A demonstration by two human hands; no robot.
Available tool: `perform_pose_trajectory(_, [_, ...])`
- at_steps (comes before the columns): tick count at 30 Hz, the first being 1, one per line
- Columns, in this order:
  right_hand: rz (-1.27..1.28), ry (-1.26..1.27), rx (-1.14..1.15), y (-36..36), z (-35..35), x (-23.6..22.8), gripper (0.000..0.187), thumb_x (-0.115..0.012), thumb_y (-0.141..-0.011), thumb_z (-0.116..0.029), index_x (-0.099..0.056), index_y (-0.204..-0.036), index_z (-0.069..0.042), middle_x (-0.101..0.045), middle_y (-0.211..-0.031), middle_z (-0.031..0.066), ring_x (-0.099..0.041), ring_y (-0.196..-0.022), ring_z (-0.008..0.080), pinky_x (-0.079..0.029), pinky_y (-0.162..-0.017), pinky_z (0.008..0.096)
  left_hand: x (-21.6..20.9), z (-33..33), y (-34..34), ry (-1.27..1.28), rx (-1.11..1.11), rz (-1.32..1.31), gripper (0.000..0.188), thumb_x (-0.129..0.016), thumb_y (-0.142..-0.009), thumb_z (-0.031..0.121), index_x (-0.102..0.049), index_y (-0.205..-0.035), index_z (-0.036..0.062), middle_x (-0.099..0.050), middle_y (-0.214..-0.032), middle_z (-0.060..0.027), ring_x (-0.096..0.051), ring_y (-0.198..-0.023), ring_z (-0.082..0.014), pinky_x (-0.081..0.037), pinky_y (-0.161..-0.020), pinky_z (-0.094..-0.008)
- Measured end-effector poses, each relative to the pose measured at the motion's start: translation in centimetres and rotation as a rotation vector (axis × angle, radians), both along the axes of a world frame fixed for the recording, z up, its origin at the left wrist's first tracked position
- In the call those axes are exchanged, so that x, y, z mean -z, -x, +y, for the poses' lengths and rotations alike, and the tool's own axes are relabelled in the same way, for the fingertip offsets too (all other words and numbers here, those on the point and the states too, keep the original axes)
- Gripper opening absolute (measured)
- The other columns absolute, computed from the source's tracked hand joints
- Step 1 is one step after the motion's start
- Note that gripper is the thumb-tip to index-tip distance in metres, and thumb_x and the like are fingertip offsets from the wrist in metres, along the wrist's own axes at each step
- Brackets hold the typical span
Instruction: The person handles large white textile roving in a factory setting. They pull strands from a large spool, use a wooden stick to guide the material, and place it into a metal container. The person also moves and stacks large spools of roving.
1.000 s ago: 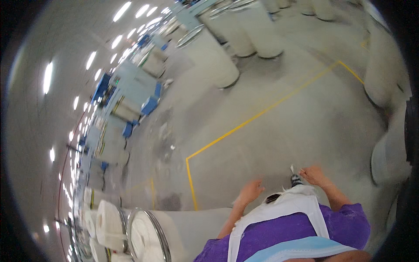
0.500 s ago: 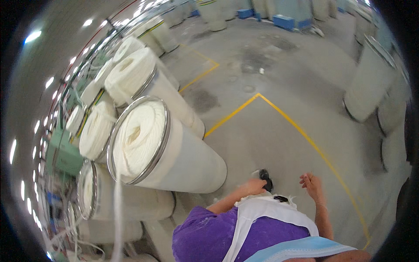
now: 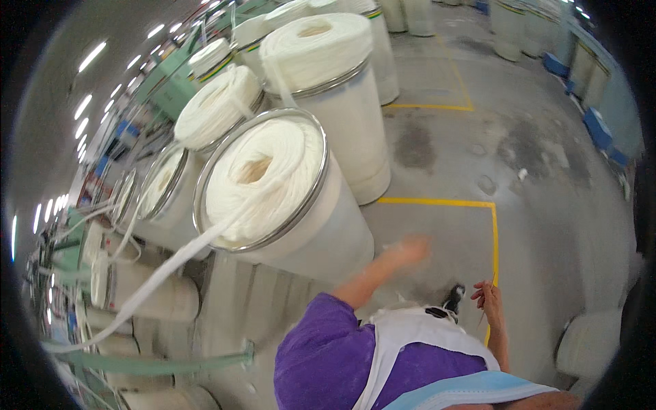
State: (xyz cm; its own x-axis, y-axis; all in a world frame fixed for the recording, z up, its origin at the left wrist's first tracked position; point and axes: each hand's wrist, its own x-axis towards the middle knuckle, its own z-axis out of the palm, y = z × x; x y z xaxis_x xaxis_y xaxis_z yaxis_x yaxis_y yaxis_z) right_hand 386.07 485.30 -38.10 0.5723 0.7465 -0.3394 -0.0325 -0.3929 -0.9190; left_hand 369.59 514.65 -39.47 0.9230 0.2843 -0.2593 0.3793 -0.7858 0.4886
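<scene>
My left hand (image 3: 413, 250), smeared by motion, reaches forward just right of the nearest tall white can (image 3: 321, 229). It appears apart from the can, and its fingers cannot be made out. Thick white fibre sliver (image 3: 287, 154) lies coiled inside that can's metal rim, with a hole in the middle. One loose rope of sliver (image 3: 154, 280) runs from the coil down to the left. Near my waist, on the right, my right hand (image 3: 488, 298) is closed with curled fingers. A faint thin line hangs below them; what they hold is too small to name.
More cans of coiled sliver (image 3: 318, 51) crowd the left and far left. A green metal bar (image 3: 171, 362) crosses the lower left. Yellow tape (image 3: 437, 201) marks the grey floor. Blue blocks (image 3: 597, 128) line the machinery at right. A pale can (image 3: 591, 342) stands lower right.
My left hand has swung forward, away from my waist. The view has turned left, so the cans appear further right. My right hand stays near my waist, still curled.
</scene>
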Motion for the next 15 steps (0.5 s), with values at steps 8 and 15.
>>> perform_pose_trajectory(8, [-0.005, -0.129, -0.16, -19.3, 9.0, -0.4, 0.046, -0.043, -0.1, -0.043, -0.065, -0.091, -0.003, -0.059, -0.06, 0.0037, -0.049, -0.048, 0.0063, -0.035, -0.043, 0.0213, -9.1, 19.2, -11.8, -0.211, -0.444, -0.2, 0.049, -0.058, -0.089, 0.029, -0.049, -0.129, 0.0029, -0.047, -0.135, -0.0176, -0.042, -0.127, -0.034, -0.032, -0.108, -0.0421])
perform_pose_trajectory(15, [0.044, -0.041, -0.09, -34.2, 16.7, -2.6, 0.038, -0.047, -0.099, -0.037, -0.065, -0.09, -0.004, -0.058, -0.058, 0.0027, -0.046, -0.045, 0.0058, -0.034, -0.042, 0.02, -12.4, 34.5, -16.6, -0.555, -0.781, -0.378, 0.054, -0.064, -0.084, 0.031, -0.049, -0.128, 0.0036, -0.049, -0.132, -0.0168, -0.044, -0.122, -0.0356, -0.037, -0.103, -0.0439])
